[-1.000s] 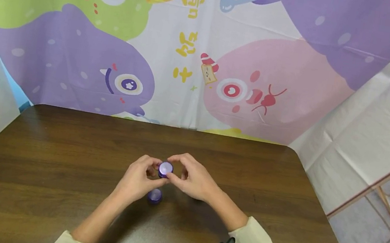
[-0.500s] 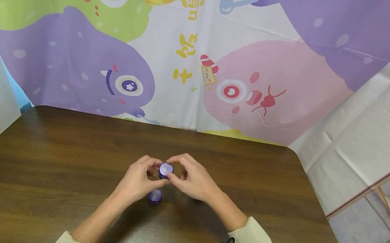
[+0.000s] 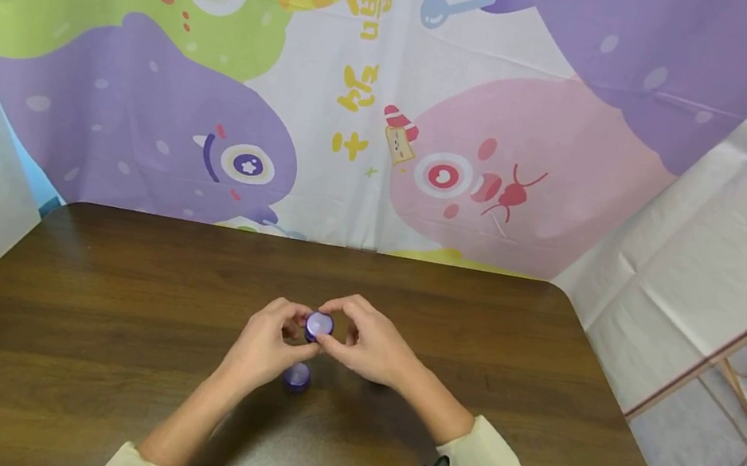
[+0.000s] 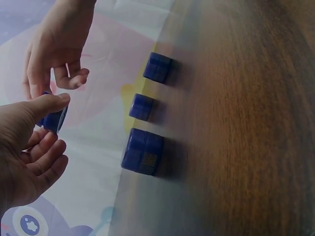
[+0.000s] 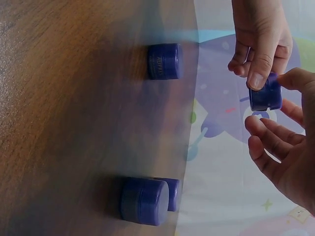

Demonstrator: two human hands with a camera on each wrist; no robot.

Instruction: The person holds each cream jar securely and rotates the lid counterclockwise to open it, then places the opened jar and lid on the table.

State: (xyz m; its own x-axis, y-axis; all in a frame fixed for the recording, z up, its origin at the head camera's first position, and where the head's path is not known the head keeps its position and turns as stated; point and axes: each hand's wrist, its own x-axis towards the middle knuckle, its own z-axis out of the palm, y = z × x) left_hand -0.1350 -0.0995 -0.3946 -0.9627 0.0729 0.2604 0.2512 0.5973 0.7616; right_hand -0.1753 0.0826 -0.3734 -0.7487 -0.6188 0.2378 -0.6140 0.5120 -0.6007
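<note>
A small blue-purple jar [image 3: 319, 326] with a pale, round top is held up over the table between both hands. My left hand [image 3: 264, 347] grips its left side between thumb and fingers. From the right, my right hand [image 3: 371, 343] pinches the rim with thumb and forefinger. Seen by the left wrist, the jar [image 4: 55, 119] sits under the left thumb, the other fingers loosely bent. In the right wrist view the jar [image 5: 266, 96] shows its dark blue side, with both hands' fingertips on it. A similar jar [image 3: 297, 376] stands on the table just below the left hand.
In the left wrist view a larger jar [image 4: 142, 151], a smaller jar [image 4: 141, 107] and another jar [image 4: 157, 67] stand in a row on the brown wooden table [image 3: 111, 339]. A cartoon-printed cloth [image 3: 349, 205] hangs behind the table's far edge. White cloth [image 3: 721, 237] borders the right side.
Both hands and the held jar stay almost in place. The right thumb has slid slightly left along the jar's rim.
</note>
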